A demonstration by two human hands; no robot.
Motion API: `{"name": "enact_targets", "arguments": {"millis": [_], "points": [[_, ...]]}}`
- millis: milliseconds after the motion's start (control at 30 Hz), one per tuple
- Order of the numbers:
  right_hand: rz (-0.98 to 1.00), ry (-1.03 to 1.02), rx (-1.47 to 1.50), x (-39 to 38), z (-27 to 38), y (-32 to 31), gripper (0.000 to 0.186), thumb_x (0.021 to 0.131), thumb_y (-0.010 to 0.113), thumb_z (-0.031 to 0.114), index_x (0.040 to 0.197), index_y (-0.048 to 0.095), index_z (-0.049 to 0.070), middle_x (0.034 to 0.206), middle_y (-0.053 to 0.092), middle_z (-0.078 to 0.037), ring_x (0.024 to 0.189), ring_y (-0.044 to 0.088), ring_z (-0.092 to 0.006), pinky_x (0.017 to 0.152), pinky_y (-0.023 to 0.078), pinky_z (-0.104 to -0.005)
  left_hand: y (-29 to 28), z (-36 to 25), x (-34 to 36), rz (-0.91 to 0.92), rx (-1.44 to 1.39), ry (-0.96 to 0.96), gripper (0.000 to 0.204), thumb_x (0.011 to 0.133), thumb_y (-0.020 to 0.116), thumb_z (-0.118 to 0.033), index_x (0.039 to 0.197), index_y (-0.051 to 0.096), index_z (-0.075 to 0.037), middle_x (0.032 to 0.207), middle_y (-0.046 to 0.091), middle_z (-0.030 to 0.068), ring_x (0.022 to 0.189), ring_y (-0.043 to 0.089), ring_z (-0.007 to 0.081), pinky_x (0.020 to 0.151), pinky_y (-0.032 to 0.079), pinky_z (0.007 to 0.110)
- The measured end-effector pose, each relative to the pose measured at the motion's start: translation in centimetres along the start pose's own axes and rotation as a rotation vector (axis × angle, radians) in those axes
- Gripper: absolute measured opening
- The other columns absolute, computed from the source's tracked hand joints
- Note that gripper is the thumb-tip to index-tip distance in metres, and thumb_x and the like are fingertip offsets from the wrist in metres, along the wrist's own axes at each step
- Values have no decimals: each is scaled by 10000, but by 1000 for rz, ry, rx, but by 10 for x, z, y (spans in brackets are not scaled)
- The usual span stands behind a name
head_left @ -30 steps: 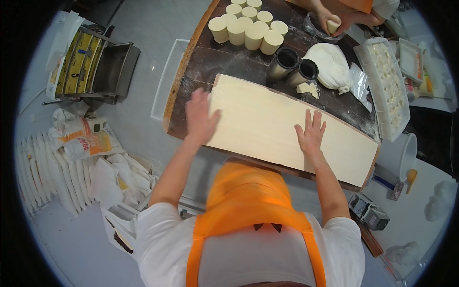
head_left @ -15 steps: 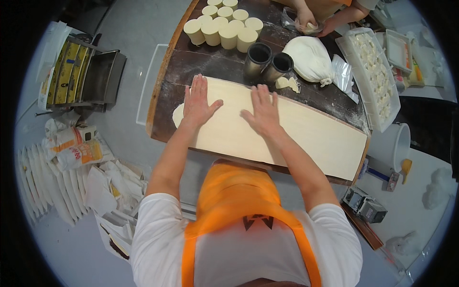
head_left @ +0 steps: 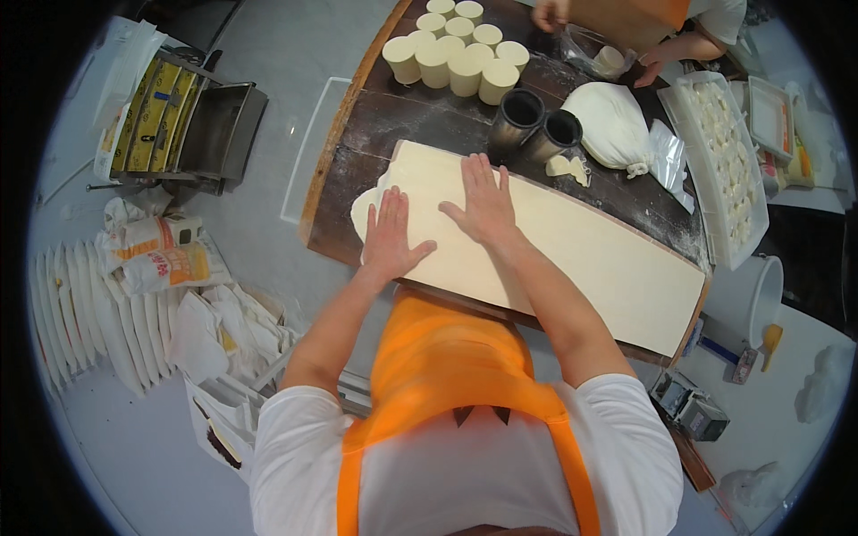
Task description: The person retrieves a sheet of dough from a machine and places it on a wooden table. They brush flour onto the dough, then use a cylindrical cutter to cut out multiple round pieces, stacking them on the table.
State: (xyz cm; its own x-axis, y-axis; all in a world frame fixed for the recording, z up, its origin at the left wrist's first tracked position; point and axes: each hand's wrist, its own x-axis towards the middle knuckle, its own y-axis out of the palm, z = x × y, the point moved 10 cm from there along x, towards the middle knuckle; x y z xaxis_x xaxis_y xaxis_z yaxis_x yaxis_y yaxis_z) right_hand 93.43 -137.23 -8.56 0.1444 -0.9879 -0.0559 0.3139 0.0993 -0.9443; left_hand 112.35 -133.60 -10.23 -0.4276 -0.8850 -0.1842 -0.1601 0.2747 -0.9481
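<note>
A long, pale sheet of dough (head_left: 590,259) lies flat along the near side of the dark wooden table (head_left: 344,192). Near its left end my left hand (head_left: 390,239) rests flat on it, fingers spread and close to the near edge. Farther from me, my right hand (head_left: 487,204) lies palm down on the dough, its fingertips at the far edge. Both hands are open and hold nothing. Beyond the right hand stand two dark cylindrical cups (head_left: 518,121), with a few dough scraps (head_left: 567,168) beside them.
Several pale dough cylinders (head_left: 465,70) stand at the far left of the table. A white cloth-wrapped bundle (head_left: 608,129) and a plastic tray of small dough pieces (head_left: 715,161) are to the right. At the far side, a co-worker's hands (head_left: 651,71) are by a plastic bag (head_left: 597,54).
My left hand has slid toward me on the dough, while my right hand has shifted slightly toward the far left. The co-worker's hands have moved apart. The whole view has shifted a little.
</note>
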Motion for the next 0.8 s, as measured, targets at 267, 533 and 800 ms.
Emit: {"name": "enact_targets", "arguments": {"millis": [267,533,800], "points": [[68,11,-171,15,0,11,985,1028,584,615,1685,302,-62,1769,308,-239,1679,214,-355,1351,112,-593,-33,16,93,-176,-160,203,1088,981,642,-668,1704,264,52,1799,236,238,1690,171,365,1364,106,553],[55,284,-106,-15,27,21,981,990,663,523,1678,299,-74,1763,288,-280,1679,183,-399,1333,112,-630,-3,18,-4,43,-142,324,1045,1004,591,-690,1708,289,21,1813,212,204,1701,132,318,1336,87,652],[40,359,-94,-38,46,40,991,994,668,528,1682,281,-73,1752,283,-291,1665,193,-425,1314,128,-655,-1,15,-11,75,-148,374,1073,985,588,-709,1714,279,15,1823,190,201,1707,111,337,1317,42,694]]}}
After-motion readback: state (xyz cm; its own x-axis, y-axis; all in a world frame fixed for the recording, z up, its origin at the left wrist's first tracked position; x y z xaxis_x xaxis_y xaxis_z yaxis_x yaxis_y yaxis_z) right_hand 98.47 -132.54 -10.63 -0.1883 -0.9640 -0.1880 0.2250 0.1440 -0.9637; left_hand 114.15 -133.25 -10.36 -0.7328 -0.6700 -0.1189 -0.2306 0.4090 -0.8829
